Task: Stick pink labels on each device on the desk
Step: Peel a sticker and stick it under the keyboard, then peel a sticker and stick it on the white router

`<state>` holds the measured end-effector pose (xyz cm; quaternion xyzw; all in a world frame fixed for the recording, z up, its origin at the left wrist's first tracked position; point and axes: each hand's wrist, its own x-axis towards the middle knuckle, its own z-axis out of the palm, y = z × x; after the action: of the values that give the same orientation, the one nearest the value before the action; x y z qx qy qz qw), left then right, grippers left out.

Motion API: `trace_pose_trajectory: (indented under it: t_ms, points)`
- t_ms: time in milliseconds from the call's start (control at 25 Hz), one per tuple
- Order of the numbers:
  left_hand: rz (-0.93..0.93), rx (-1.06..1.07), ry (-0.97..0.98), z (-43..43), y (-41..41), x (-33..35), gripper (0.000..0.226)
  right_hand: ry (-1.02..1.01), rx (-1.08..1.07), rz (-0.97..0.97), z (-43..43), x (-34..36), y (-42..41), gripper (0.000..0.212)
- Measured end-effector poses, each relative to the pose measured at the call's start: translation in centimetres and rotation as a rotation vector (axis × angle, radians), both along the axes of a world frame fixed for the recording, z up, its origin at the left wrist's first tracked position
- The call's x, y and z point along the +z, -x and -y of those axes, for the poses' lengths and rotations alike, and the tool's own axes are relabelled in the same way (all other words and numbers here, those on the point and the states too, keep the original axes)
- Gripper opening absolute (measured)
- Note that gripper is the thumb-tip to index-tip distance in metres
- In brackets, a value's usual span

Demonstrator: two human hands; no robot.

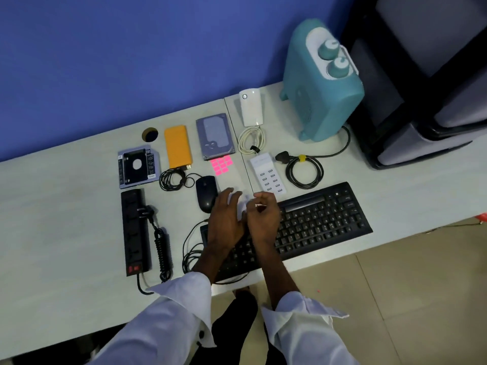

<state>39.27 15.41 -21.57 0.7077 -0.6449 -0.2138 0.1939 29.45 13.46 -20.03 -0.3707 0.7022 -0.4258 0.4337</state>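
Blue wall (118,61), black chair (427,83), tiled floor (395,299).

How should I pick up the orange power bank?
Grab the orange power bank by its two long edges, coming straight down from above. It lies flat, and those edges are bare, while a cable plugs into its near short end and the desk hole sits by its far corner.
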Motion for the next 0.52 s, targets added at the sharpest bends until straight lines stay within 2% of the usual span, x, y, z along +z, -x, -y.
trace_pose_trajectory:
  t_ms: [80, 160, 280, 360, 520]
  points:
    - [-0.023, -0.013, -0.046, 1.4, -1.7, -0.6, 0.058, -0.039, 0.093, -0.072, 1.4, -0.4, -2.1, 0.013]
    - [0.019, -0.048, -0.121, 2.3, -2.8, -0.9, 0.058, -0.091, 0.165, -0.233, 2.3, -0.8, -3.7, 0.023]
    - [0.084, -0.087, -0.172, 3.1, -3.6, -1.4, 0.047, -0.151, 0.178, -0.472, 2.8, -1.2, -4.7, 0.035]
    - [0.086, -0.058, -0.142, 3.3, -3.8, -1.4, 0.038, -0.177, 0.173, -0.519, 2.8, -1.0, -5.0, 0.041]
    - [0.089, -0.044, -0.114, 3.5, -3.7, -1.7, 0.037, -0.22, 0.177, -0.483, 3.2, -0.6, -5.4, 0.047]
